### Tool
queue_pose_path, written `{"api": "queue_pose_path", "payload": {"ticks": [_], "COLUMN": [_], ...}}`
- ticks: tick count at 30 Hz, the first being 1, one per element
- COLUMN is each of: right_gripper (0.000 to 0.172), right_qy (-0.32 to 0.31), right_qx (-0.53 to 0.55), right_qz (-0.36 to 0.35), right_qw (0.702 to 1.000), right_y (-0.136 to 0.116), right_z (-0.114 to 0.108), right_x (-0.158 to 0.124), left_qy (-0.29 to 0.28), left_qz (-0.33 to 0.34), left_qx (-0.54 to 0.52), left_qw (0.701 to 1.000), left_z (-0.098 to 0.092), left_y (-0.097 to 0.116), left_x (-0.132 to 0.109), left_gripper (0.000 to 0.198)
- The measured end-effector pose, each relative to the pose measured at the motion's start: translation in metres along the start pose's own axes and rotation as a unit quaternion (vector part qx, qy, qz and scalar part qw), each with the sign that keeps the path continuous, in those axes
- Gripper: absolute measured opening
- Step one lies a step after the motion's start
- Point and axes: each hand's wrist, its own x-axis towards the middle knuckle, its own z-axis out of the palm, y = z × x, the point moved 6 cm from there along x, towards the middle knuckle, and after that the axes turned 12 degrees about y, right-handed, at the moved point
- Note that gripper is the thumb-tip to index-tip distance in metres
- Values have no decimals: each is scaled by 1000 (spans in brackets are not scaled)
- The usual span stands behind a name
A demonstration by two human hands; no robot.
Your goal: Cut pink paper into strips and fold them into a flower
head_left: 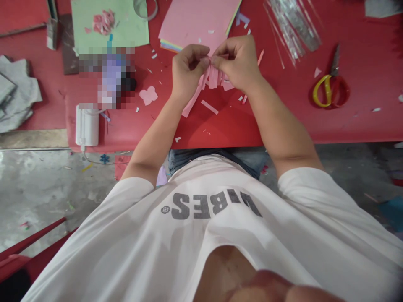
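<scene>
My left hand (189, 72) and my right hand (239, 63) meet over the red table, each pinching a pink paper piece between thumb and forefinger. Cut strips of this pink paper (214, 77) hang down between and below the fingertips. Just beyond the hands lies a stack of coloured paper (197, 25) with a pink sheet on top. A pink flower-shaped cutout (148, 95) rests left of my left hand, and a loose pink strip (209, 107) lies nearer my body.
Scissors (332, 86) with yellow and red handles lie at the right, below clear plastic strips (294, 29). At the left are a white power bank (87, 126), a green sheet (85, 37) holding pink bits, a tape roll (151, 9) and grey scraps (19, 92).
</scene>
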Motion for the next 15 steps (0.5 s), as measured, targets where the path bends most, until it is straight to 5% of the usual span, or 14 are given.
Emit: {"api": "queue_pose_path", "payload": {"ticks": [4, 15], "right_gripper": [9, 7], "right_qy": [-1, 11], "right_qx": [4, -3], "right_qz": [-2, -9], "right_qw": [1000, 1000], "right_y": [1, -9], "right_z": [1, 1], "right_x": [-1, -1], "left_qy": [27, 29], "left_qz": [30, -6], "left_qx": [5, 43], "left_qw": [999, 999], "left_z": [-2, 0], "left_y": [0, 14], "left_x": [0, -5], "left_gripper": [38, 22]}}
